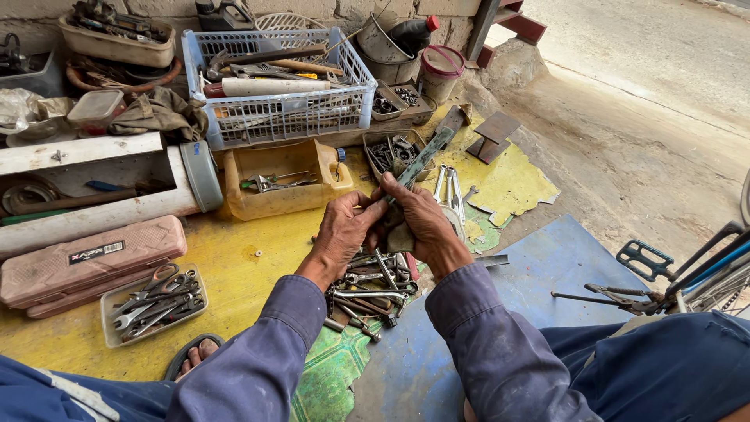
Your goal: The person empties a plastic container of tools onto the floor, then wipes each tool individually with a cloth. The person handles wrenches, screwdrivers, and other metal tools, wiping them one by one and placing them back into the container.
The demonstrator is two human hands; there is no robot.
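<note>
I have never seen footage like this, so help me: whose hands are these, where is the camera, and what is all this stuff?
The one picture comes from a camera worn on a person's head, looking down. Their left hand and right hand, in blue sleeves, together hold a long flat grey-green metal tool. Below them lies a heap of steel spanners on the yellow floor mat. Around it: a blue-rimmed plastic basket of tools, a pink plastic tool case and a small clear tray of pliers.

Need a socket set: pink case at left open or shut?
Shut. The pink case lies flat on the yellow mat, lid down, label up, nothing inside showing.
</note>
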